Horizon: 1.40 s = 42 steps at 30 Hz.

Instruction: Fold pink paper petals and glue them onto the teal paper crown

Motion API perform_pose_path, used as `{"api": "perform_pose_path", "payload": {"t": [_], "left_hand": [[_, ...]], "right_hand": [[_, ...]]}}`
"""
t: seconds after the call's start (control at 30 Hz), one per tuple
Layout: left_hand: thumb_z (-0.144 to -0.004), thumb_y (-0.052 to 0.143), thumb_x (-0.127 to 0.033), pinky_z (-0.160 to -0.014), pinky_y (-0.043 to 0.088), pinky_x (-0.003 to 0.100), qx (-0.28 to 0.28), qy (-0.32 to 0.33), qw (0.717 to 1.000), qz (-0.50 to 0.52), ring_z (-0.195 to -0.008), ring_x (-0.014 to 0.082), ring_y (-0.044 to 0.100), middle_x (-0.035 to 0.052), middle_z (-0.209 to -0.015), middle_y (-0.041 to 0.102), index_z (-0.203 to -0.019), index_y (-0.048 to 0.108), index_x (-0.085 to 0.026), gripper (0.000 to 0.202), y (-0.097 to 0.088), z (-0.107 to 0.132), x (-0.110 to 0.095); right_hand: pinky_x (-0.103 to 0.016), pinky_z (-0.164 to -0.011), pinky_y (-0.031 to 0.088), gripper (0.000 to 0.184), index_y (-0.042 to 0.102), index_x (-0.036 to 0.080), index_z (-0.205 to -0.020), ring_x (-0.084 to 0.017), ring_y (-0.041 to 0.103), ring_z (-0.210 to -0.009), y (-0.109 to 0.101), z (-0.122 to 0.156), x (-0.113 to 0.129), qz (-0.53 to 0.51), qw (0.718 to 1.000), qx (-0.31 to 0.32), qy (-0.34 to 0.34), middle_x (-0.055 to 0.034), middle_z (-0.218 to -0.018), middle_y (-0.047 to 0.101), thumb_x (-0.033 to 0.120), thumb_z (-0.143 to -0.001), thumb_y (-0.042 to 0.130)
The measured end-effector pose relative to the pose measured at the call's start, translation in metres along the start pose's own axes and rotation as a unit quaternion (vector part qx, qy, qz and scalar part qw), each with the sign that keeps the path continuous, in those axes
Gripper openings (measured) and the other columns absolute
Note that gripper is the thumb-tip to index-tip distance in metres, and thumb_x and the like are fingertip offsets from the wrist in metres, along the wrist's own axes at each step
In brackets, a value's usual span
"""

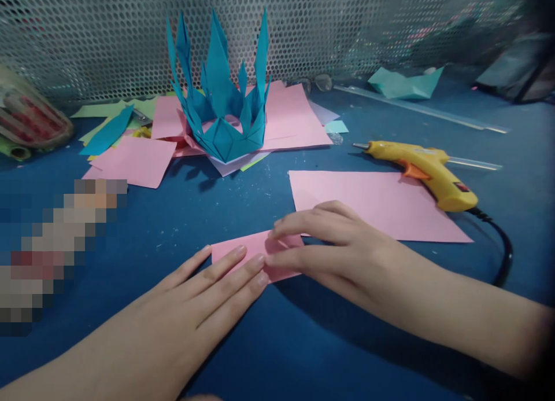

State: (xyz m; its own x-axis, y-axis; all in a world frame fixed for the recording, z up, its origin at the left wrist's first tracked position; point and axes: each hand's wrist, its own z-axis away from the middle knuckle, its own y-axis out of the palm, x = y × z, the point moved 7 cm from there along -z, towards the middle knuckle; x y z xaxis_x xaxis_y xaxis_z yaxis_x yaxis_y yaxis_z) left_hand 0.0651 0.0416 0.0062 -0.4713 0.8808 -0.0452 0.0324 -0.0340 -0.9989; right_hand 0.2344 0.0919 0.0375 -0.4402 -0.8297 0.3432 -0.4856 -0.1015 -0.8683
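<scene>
A small folded piece of pink paper (229,250) lies on the blue table in front of me. My left hand (195,300) rests flat on its left part, fingers stretched out and pressing it down. From the right, my right hand (342,250) reaches over the paper with bent fingers. Its thumb and fingertips grip a lifted flap near the paper's middle, though part of that grip is hidden. Just beyond my right hand lies a larger pink sheet (347,198), partly covered by my fingers.
A blue origami crown (225,138) stands on paper sheets at the back. A yellow glue gun (416,155) lies over the pink sheet's right corner, its black cord (505,245) trailing forward. A clear glue stick (416,106) and teal folded paper (403,84) lie behind. Blurred blocks hide something at left.
</scene>
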Motion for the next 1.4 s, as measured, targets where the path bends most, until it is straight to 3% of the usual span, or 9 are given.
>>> {"api": "perform_pose_path", "payload": {"t": [0.23, 0.3, 0.43, 0.53, 0.73, 0.97, 1.17, 1.27, 1.4], "left_hand": [[-0.089, 0.051, -0.067, -0.122, -0.017, 0.035, 0.016, -0.011, 0.999, 0.030, -0.155, 0.0209, 0.021, 0.0057, -0.166, 0.025, -0.162, 0.007, -0.017, 0.098, 0.003, -0.002, 0.000], [-0.087, 0.056, -0.066, -0.125, -0.009, 0.037, 0.025, -0.017, 0.999, 0.041, -0.154, 0.0221, 0.025, 0.0063, -0.165, 0.027, -0.162, 0.004, -0.019, 0.103, 0.003, -0.002, 0.001], [-0.086, 0.060, -0.057, -0.123, 0.025, 0.045, 0.042, -0.022, 0.997, 0.061, -0.150, 0.0283, 0.033, 0.0100, -0.164, 0.029, -0.162, -0.002, -0.019, 0.105, 0.001, -0.002, 0.002], [-0.087, 0.059, -0.056, -0.120, 0.031, 0.044, 0.047, -0.023, 0.997, 0.052, -0.149, 0.0287, 0.035, 0.0096, -0.165, 0.028, -0.162, -0.001, -0.019, 0.103, -0.001, -0.002, 0.000], [-0.087, 0.058, -0.061, -0.124, 0.022, 0.044, 0.023, -0.026, 0.998, 0.045, -0.149, 0.0269, 0.038, 0.0084, -0.163, 0.034, -0.162, 0.005, -0.020, 0.101, -0.002, -0.002, 0.001], [-0.081, 0.056, -0.072, -0.124, -0.014, 0.042, -0.005, 0.013, 0.999, 0.030, -0.150, 0.0265, 0.035, 0.0106, -0.162, 0.037, -0.160, 0.018, -0.014, 0.105, -0.012, -0.007, 0.001], [-0.085, 0.051, -0.074, -0.122, -0.019, 0.038, -0.001, 0.005, 1.000, 0.005, -0.144, 0.0252, 0.045, 0.0053, -0.159, 0.041, -0.151, 0.040, -0.021, 0.085, -0.019, -0.013, 0.002], [-0.084, 0.053, -0.075, -0.121, -0.022, 0.041, 0.005, 0.007, 1.000, -0.010, -0.142, 0.0267, 0.048, 0.0068, -0.157, 0.045, -0.145, 0.049, -0.020, 0.082, -0.022, -0.015, 0.000], [-0.092, 0.043, -0.073, -0.123, -0.018, 0.040, -0.010, -0.010, 1.000, -0.004, -0.139, 0.0243, 0.052, 0.0060, -0.152, 0.053, -0.138, 0.058, -0.023, 0.070, -0.026, -0.017, 0.001]], "right_hand": [[-0.035, -0.090, 0.044, 0.029, 0.069, 0.020, -0.109, -0.017, 0.068, -0.105, 0.003, 0.000, 0.004, 0.019, 0.998, 0.019, -0.054, -0.0046, -0.110, 0.074, 0.013, -0.106, 0.041], [-0.036, -0.089, 0.045, 0.029, 0.068, 0.021, -0.111, -0.017, 0.068, -0.102, 0.003, 0.000, 0.005, 0.031, 0.997, 0.020, -0.061, -0.0048, -0.110, 0.074, 0.013, -0.106, 0.041], [-0.036, -0.088, 0.046, 0.030, 0.070, 0.021, -0.107, -0.017, 0.068, -0.102, 0.003, 0.000, 0.005, 0.038, 0.997, 0.028, -0.064, -0.0052, -0.109, 0.074, 0.012, -0.105, 0.041], [-0.037, -0.088, 0.048, 0.030, 0.070, 0.019, -0.095, -0.019, 0.069, -0.101, 0.003, -0.002, 0.007, 0.035, 0.997, 0.037, -0.057, -0.0063, -0.106, 0.074, 0.015, -0.105, 0.042], [-0.038, -0.090, 0.050, 0.035, 0.072, 0.022, -0.091, -0.018, 0.065, -0.091, 0.001, -0.003, 0.010, 0.034, 0.998, 0.049, -0.002, -0.0074, -0.105, 0.072, 0.002, -0.094, 0.043], [-0.042, -0.091, 0.053, 0.038, 0.071, 0.022, -0.082, -0.023, 0.070, -0.098, -0.008, -0.002, 0.005, 0.031, 0.998, 0.051, 0.028, -0.0095, -0.106, 0.073, 0.000, -0.088, 0.040], [-0.040, -0.087, 0.057, 0.038, 0.066, 0.023, -0.075, -0.021, 0.074, -0.092, -0.014, -0.001, 0.001, 0.030, 0.998, 0.059, 0.010, -0.0072, -0.099, 0.075, -0.003, -0.081, 0.038], [-0.035, -0.084, 0.059, 0.038, 0.065, 0.023, -0.073, -0.020, 0.074, -0.092, -0.018, -0.001, -0.001, 0.024, 0.998, 0.051, 0.007, -0.0066, -0.096, 0.075, -0.004, -0.079, 0.038], [-0.033, -0.083, 0.060, 0.039, 0.066, 0.022, -0.073, -0.020, 0.075, -0.092, -0.018, -0.001, -0.003, 0.014, 0.999, 0.048, 0.002, -0.0068, -0.095, 0.075, -0.005, -0.078, 0.039]]}}
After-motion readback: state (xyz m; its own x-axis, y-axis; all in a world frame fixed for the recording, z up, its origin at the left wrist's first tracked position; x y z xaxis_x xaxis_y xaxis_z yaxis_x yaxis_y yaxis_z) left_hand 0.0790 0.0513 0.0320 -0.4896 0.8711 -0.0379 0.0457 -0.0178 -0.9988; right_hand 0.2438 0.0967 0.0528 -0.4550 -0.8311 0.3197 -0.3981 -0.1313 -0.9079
